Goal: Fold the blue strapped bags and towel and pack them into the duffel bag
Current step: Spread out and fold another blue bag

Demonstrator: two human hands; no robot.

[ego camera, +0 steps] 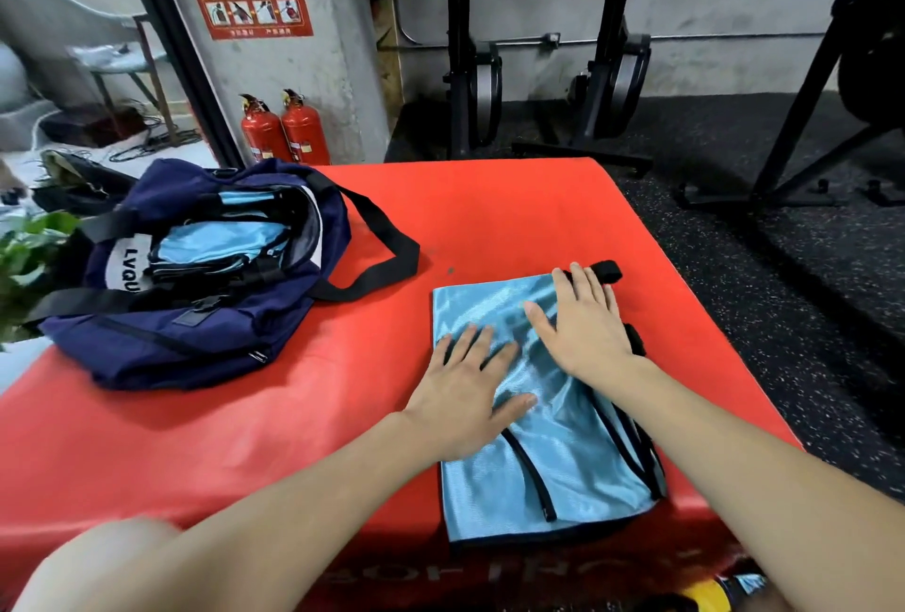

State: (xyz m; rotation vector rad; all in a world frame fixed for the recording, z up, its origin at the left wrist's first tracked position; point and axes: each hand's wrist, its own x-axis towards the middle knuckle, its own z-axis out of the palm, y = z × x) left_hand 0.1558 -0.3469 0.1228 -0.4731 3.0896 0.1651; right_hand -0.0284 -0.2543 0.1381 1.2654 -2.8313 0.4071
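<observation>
While both hands press it flat, a light-blue strapped bag (pixel 534 464) lies on the right part of a red mat (pixel 245 415), its black straps (pixel 605 271) poking out at the far edge and along the right side. Its satin-like sheen suggests a thin, limp and slippery cloth, light to lift and likely to slide open unless the fold is pinned; the safest hold would be at the corners or along a folded edge, with the straps tucked in first. The left hand (pixel 465 396) rests palm-down on the bag's left half, fingers straight and spread, thumb reaching toward the middle. The right hand (pixel 583 327) lies flat farther up, fingers splayed, tips touching the strap at the top; neither hand grips anything. Well apart to the left sits the navy duffel bag (pixel 196 278), unzipped, with blue folded items (pixel 220 239) already inside and its shoulder strap (pixel 387 244) looped onto the mat. Two red fire extinguishers (pixel 284 131) stand against the wall behind.
</observation>
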